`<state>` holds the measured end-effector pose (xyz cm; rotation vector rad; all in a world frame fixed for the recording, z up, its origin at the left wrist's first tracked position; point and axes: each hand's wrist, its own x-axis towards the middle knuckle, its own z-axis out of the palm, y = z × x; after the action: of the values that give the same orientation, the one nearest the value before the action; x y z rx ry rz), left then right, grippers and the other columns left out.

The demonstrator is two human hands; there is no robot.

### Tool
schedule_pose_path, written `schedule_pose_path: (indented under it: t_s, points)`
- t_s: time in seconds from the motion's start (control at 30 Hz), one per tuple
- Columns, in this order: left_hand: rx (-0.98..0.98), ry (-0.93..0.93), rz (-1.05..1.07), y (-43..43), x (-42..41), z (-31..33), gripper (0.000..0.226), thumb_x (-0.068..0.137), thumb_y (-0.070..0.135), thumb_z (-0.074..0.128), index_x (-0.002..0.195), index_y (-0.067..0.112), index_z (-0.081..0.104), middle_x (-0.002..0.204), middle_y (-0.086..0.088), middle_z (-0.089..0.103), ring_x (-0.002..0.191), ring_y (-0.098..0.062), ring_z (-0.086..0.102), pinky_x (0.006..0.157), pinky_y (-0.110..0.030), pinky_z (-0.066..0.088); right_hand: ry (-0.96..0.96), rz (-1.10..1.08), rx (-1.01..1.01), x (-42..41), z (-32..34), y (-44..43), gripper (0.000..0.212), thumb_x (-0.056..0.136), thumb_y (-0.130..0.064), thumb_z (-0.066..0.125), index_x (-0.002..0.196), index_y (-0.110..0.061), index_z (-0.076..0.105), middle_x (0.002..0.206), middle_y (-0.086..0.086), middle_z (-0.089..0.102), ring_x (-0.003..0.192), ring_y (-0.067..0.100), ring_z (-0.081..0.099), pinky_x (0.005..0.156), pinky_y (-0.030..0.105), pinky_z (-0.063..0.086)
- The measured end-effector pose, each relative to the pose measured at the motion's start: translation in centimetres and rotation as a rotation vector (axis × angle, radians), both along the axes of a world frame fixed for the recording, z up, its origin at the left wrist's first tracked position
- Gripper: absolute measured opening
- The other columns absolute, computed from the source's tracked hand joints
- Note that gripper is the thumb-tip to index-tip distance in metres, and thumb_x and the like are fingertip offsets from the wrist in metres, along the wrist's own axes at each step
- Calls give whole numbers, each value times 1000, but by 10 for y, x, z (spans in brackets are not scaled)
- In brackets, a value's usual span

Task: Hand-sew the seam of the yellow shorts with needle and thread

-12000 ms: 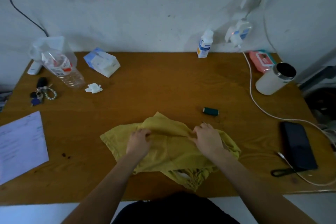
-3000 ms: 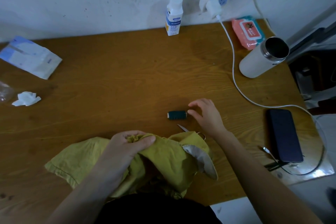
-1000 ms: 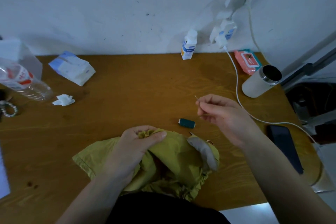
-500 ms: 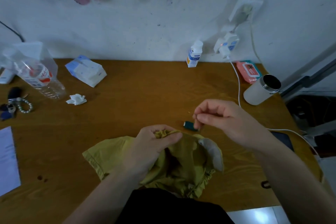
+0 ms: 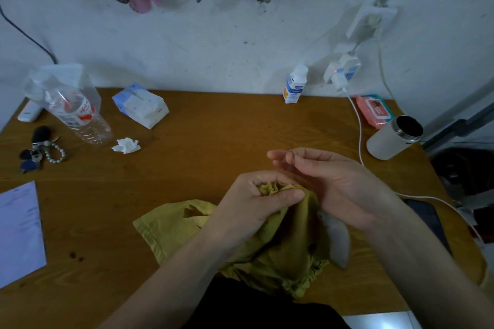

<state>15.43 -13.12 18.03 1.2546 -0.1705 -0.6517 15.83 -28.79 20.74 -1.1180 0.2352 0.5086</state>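
Observation:
The yellow shorts [image 5: 171, 224] lie bunched at the near edge of the wooden table [image 5: 213, 136]. My left hand [image 5: 256, 203] grips a gathered fold of the fabric between thumb and fingers, lifted a little. My right hand [image 5: 328, 181] hovers just right of and above that fold, palm turned up, pinching a thin needle [image 5: 292, 153] with dark thread near its fingertips. A grey pocket lining [image 5: 338, 240] hangs out on the right side of the shorts. The teal thread spool is hidden behind my hands.
A water bottle in a plastic bag [image 5: 72, 107], tissue pack [image 5: 140, 105], crumpled tissue [image 5: 126, 145] and keys [image 5: 40, 152] sit at the left. A paper sheet [image 5: 18, 232] lies near left. A white tumbler [image 5: 393, 137], wipes [image 5: 374, 111], small bottle [image 5: 295, 85] and charger cable [image 5: 359, 136] are at the right.
My right hand left the spool, lifted the needle and came in close to my left hand; now its palm faces up. My left hand has kept its grip on the fold.

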Motion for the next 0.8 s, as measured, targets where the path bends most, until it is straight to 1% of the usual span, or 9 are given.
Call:
schedule_pose_path:
  t_s: [0.07, 0.2, 0.27, 0.33, 0.4, 0.47, 0.57, 0.67, 0.8]
  points:
    - [-16, 11, 10, 0, -2, 0, 8, 72, 19, 69, 76, 15, 74, 78, -5, 72, 79, -20, 67, 76, -28, 56, 15, -15, 12, 0, 0, 0, 11, 70, -13, 64, 74, -13, 74, 104, 6, 71, 92, 11, 65, 78, 24, 55]
    - [-19, 18, 38, 8, -2, -1, 16, 72, 23, 69, 80, 9, 72, 81, -14, 69, 81, -32, 66, 82, -42, 55, -18, -58, -71, 0, 1, -3, 10, 69, -17, 64, 68, -20, 73, 82, -3, 67, 82, 9, 61, 78, 28, 47]
    - [-21, 20, 59, 12, -1, -2, 23, 68, 26, 71, 80, 6, 72, 79, -16, 69, 79, -33, 66, 80, -46, 55, -38, -67, -121, 0, 2, -6, 9, 69, -18, 63, 67, -21, 71, 76, -5, 65, 76, 7, 60, 76, 28, 45]
    - [-31, 26, 80, 16, 0, -2, 25, 65, 29, 73, 78, 7, 73, 76, -14, 69, 75, -31, 67, 75, -44, 56, -69, -37, -199, 0, 3, -9, 10, 69, -19, 63, 67, -22, 72, 73, -6, 63, 71, 5, 59, 74, 28, 44]
    - [-43, 38, 99, 20, 1, -3, 22, 64, 29, 73, 76, 10, 73, 73, -12, 70, 71, -27, 68, 68, -38, 58, -104, -4, -266, 0, 4, -12, 11, 70, -20, 62, 70, -23, 73, 71, -7, 63, 70, 5, 60, 73, 27, 45]
    - [-60, 50, 114, 25, 1, -5, 19, 65, 28, 73, 75, 12, 74, 71, -10, 71, 69, -24, 69, 63, -32, 57, -131, 5, -310, -1, 4, -15, 15, 69, -19, 62, 78, -23, 74, 71, -8, 64, 72, 6, 61, 73, 27, 47]
    - [-71, 45, 134, 29, 2, -7, 15, 69, 26, 76, 75, 12, 74, 69, -8, 71, 67, -22, 69, 60, -29, 55, -165, 15, -354, -1, 4, -19, 25, 68, -18, 62, 90, -24, 73, 73, -11, 66, 75, 4, 63, 73, 26, 49]
    - [-84, 55, 177, 32, 3, -8, 15, 66, 24, 78, 73, 11, 74, 67, -9, 70, 65, -21, 69, 58, -28, 55, -229, 72, -450, -1, 7, -22, 27, 71, -19, 61, 92, -29, 74, 71, -13, 63, 74, 3, 61, 70, 18, 50]
    - [-93, 57, 217, 33, 3, -9, 14, 66, 22, 77, 74, 11, 74, 68, -9, 71, 65, -22, 69, 58, -28, 55, -375, 225, -673, -1, 13, -28, 27, 83, -10, 61, 94, -33, 72, 73, -11, 61, 75, 5, 59, 73, 10, 48]
